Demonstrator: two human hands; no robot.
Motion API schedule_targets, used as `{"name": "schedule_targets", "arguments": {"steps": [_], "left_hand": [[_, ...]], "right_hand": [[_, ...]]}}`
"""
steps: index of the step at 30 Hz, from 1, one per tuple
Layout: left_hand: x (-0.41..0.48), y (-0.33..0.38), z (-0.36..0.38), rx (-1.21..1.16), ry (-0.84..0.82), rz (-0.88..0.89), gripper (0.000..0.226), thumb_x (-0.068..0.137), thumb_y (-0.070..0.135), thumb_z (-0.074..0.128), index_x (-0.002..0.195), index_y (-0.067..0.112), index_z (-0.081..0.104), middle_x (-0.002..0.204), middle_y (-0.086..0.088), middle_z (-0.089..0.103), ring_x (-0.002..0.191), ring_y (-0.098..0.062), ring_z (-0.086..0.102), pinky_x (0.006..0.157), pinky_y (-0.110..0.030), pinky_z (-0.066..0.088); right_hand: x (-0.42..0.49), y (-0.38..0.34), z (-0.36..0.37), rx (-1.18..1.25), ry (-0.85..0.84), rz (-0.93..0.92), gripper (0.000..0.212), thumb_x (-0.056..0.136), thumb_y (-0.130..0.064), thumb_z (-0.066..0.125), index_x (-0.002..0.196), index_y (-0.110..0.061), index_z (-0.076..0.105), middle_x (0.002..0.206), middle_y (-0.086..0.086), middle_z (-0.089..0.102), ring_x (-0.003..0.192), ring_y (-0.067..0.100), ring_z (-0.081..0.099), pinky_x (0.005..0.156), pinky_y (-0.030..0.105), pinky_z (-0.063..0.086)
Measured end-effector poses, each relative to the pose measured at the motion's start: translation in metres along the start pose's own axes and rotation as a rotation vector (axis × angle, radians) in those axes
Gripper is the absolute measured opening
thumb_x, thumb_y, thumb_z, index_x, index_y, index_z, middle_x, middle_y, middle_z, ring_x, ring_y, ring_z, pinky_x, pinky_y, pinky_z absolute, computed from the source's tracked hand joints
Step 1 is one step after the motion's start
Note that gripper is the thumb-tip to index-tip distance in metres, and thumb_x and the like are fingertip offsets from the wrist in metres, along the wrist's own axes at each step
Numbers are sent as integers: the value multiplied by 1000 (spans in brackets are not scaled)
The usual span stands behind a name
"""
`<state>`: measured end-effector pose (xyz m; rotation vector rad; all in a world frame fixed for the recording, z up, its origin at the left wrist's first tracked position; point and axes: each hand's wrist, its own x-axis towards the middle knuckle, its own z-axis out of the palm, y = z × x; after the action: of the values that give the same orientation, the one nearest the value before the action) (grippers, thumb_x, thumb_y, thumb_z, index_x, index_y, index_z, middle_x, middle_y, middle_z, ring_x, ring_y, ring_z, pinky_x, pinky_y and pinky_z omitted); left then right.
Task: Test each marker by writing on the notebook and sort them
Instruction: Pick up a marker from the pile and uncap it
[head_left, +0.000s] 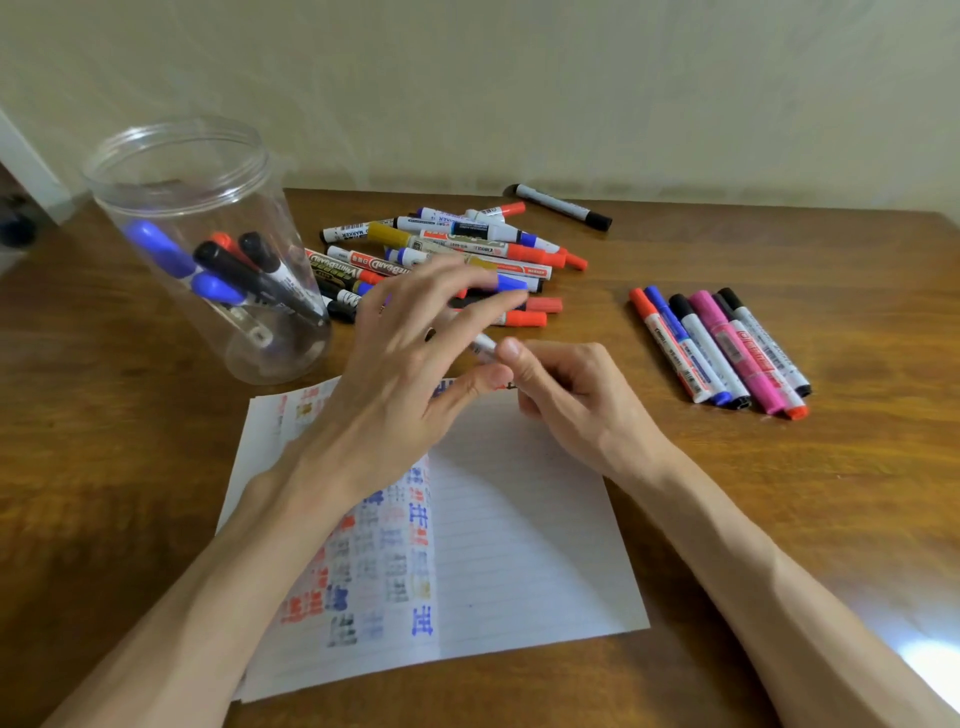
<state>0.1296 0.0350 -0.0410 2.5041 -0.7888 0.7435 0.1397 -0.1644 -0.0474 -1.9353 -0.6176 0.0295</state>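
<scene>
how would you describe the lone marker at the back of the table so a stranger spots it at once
Start at the wooden table and find the loose pile of markers near its far edge. Just beyond and right of the pile, close to the wall, lies one white marker with black ends. Unlike the piled ones, it lies by itself.

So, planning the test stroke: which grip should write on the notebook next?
Right. The right grip holds the white-barrelled marker just above the white lined paper notebook; the left grip hovers with fingers spread, holding nothing I can see.
</scene>
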Motion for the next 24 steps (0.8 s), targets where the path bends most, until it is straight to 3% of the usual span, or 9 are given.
{"name": "schedule_targets", "arguments": {"steps": [2,4,6,10,13,16,19,21,24], "left_hand": [[-3,-6,1,46,-24,-12,44,105,46,47,131,17,67,115,6,67,117,-16,59,107,-41,33],[-5,-9,1,-13,-40,-69,35,106,41,49,115,16,70,101,7,66,97,-16,60,91,-35,41],[-6,-9,-1,-103,-48,-146,30,105,38,52,113,16,70,103,7,69,95,-13,62,85,-32,48],[-7,-3,-1,-105,-73,-181,27,104,40,52,111,20,69,93,13,72,87,-9,64,80,-37,52],[-7,2,-1,-159,-131,-185,31,103,47,51,113,22,66,94,14,70,84,-8,65,78,-36,54],[-9,5,-1,-237,-196,-181,28,103,48,50,106,23,63,89,11,67,78,-11,65,64,-38,55],[-9,3,-1,-302,-270,-225,29,107,47,45,90,25,56,67,4,57,60,-17,56,52,-34,43],[-8,1,-4,-351,-314,-251,29,107,49,44,89,29,56,63,1,55,58,-20,54,52,-28,38],[-9,0,-6,-383,-367,-265,29,107,51,44,92,32,58,64,-2,58,59,-23,56,53,-32,41]], "right_hand": [[0,-2,-2,11,27,-14,37,107,-33,56,79,-14,71,59,1,44,55,7,37,53,24,29],[-1,-4,-6,162,168,60,27,103,-33,64,87,-15,77,61,-6,55,58,6,46,56,23,36],[0,-4,-8,264,265,160,30,100,-38,67,81,-17,74,64,-3,63,60,9,53,59,24,43],[3,1,3,105,330,250,52,104,-47,60,59,-22,56,52,-7,54,51,8,48,54,29,40],[6,-1,9,79,367,186,58,106,-34,60,54,-14,48,48,-10,41,49,6,35,52,28,30],[6,-4,11,115,324,141,59,106,-17,58,51,-21,37,48,-14,31,48,5,26,48,20,23],[4,-4,9,120,250,121,60,106,-13,55,51,-22,34,47,-13,30,46,5,23,47,19,22],[3,-3,7,123,233,112,60,106,-11,54,51,-22,34,46,-13,30,45,5,23,47,18,22],[1,-1,8,110,248,91,63,105,-5,53,49,-25,32,43,-14,29,41,5,24,46,14,21]]}}
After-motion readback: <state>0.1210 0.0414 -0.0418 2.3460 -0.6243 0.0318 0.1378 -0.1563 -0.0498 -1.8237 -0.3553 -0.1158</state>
